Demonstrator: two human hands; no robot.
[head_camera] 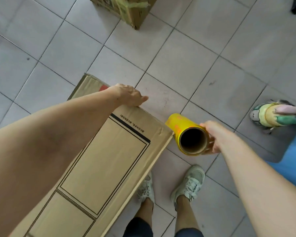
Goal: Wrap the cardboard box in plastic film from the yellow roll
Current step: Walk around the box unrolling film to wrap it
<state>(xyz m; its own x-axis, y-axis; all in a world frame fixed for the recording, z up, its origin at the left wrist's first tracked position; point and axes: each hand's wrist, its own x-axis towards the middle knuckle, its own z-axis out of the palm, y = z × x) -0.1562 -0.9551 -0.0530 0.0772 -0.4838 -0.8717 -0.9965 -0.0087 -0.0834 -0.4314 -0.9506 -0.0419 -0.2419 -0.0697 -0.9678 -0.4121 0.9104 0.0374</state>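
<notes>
The cardboard box (99, 168) stands on the floor, near left. Right hand (212, 137) grips the yellow roll (186, 134) just beside its right edge; left hand (128, 97) rests flat on the far corner. Best keep the roll close and the box pinned.

Soft, even daylight fills the room. The floor (186, 53) tiles look pale and a little washed out. Shadows are faint. Lines bend near the edges, and the right edge is blurry.
</notes>
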